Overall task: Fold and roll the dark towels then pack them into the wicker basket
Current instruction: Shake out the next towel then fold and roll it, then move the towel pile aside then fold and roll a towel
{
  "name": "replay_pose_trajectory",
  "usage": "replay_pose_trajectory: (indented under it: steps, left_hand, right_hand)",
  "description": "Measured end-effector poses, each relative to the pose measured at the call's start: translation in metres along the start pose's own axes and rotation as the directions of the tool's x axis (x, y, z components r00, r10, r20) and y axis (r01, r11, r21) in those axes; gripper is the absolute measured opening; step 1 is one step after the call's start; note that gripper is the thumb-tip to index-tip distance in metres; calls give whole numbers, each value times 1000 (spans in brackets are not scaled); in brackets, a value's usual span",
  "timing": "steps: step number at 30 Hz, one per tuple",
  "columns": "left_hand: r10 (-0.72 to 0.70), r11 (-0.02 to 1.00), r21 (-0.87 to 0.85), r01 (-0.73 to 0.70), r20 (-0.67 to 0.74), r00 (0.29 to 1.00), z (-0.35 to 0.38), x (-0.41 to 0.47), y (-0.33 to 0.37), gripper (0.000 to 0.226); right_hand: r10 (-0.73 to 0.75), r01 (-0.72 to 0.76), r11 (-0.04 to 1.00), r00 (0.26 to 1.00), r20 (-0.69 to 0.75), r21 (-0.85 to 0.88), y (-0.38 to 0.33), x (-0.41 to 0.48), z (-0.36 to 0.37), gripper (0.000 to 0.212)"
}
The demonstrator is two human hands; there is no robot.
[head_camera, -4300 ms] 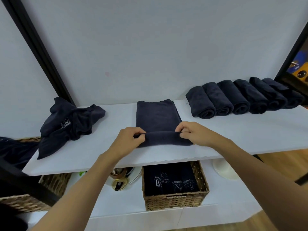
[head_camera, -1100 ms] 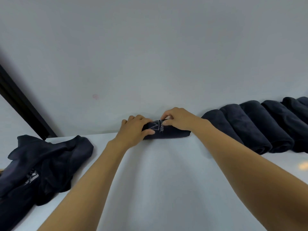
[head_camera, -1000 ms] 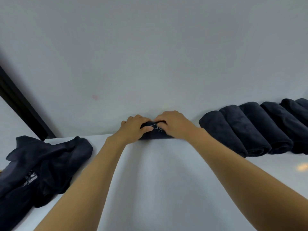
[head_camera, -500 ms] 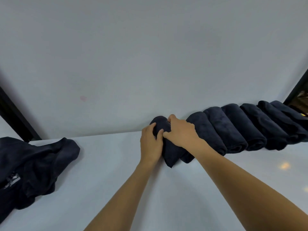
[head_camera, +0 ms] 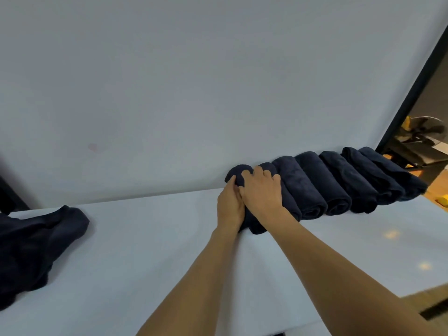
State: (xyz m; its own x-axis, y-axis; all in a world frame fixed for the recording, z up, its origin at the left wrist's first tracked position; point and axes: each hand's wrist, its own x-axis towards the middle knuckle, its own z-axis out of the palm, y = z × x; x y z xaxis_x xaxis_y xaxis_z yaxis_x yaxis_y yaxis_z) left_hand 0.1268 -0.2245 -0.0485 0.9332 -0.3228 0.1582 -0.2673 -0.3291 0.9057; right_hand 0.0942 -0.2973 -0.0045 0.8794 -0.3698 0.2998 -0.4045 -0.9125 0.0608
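Towel (head_camera: pixel 237 175), left hand (head_camera: pixel 229 209), right hand (head_camera: pixel 262 195) seemingly gripping

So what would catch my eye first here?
The left hand and right hand clasp the leftmost roll, mid-table by the wall. Beside it, to the right, a neat row of rolled dark towels lines the wall; a loose heap of towels sprawls at the left edge of the white table.
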Motion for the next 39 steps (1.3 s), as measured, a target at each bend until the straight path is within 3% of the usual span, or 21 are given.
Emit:
replay_pose_trajectory:
  steps: [2, 4, 6, 8, 11, 15, 19, 25, 27, 29, 32, 39]
  left_hand:
    - [94, 968, 232, -98, 28, 995, -6, -6, -2, 26]
    - [151, 853, 485, -193, 125, 981, -24, -16, 2, 26]
    - [143, 805, 535, -255, 242, 960, -47, -28, 3, 28]
    - [104, 832, 502, -235, 276, 956, -78, -39, 1, 29]
    - [34, 831, 546, -103, 136, 990, -141, -57, -12, 25]
    - [-2, 689, 710, 146, -199, 980, -245, -97, -31, 21]
    - [-70, 625, 674, 393, -453, 889, -325, -134, -50, 22]
    - [-138, 607, 691, 393, -396, 908, -361, -152, -88, 11]
    - [-63, 544, 756, 363, -394, 917, -357, -146, -94, 12]
    - [48, 556, 770, 313, -406, 913, -347, -136, -88, 12]
    - [94, 669, 718, 192, -339, 936, -316, -113, -67, 11]
    - [19, 880, 474, 32, -102, 995, -217, -54, -30, 22]
  right_hand:
    - [12, -12, 1000, 1000, 5, 0, -1, 0, 0, 32]
    - [23, -21, 999, 999, 28, -46, -6, 1, -5, 31]
    - [2, -1, 996, 1000, 6, -90, -19, 0, -12, 34]
    - [-84, 81, 996, 993, -80, -38, -43, -6, -19, 39]
    - [-267, 279, 925, 960, -81, 259, -97, -29, -29, 44]
    - [-453, 363, 688, 891, -19, 628, -182, -68, -46, 33]
    - [-637, 440, 556, 770, 22, 705, -258, -102, -59, 31]
    - [-716, 538, 582, 694, 71, 609, -327, -120, -50, 32]
    - [-704, 514, 585, 706, 78, 628, -328, -117, -47, 28]
    - [-659, 460, 591, 749, 67, 663, -318, -109, -48, 23]
    - [-543, 371, 652, 837, 66, 661, -285, -86, -49, 18]
    - [-297, 225, 844, 952, 76, 487, -175, -46, -42, 32]
